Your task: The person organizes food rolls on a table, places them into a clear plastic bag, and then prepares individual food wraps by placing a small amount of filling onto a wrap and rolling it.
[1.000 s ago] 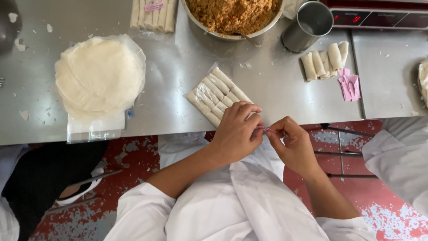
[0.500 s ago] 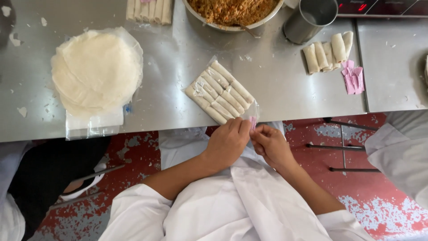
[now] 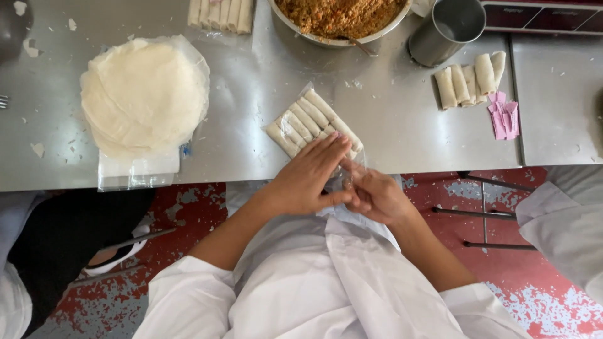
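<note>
Fingers of the left hand (image 3: pixel 311 179) lie flat and extended over the clear bag (image 3: pixel 342 182) of spring rolls (image 3: pixel 308 122) at the steel table's (image 3: pixel 389 125) edge; the right hand (image 3: pixel 377 196) pinches the bag's open end.

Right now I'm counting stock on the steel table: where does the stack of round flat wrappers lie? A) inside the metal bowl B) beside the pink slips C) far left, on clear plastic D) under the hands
C: the stack of round wrappers lies on clear plastic at the table's left, away from the metal bowl.
</note>
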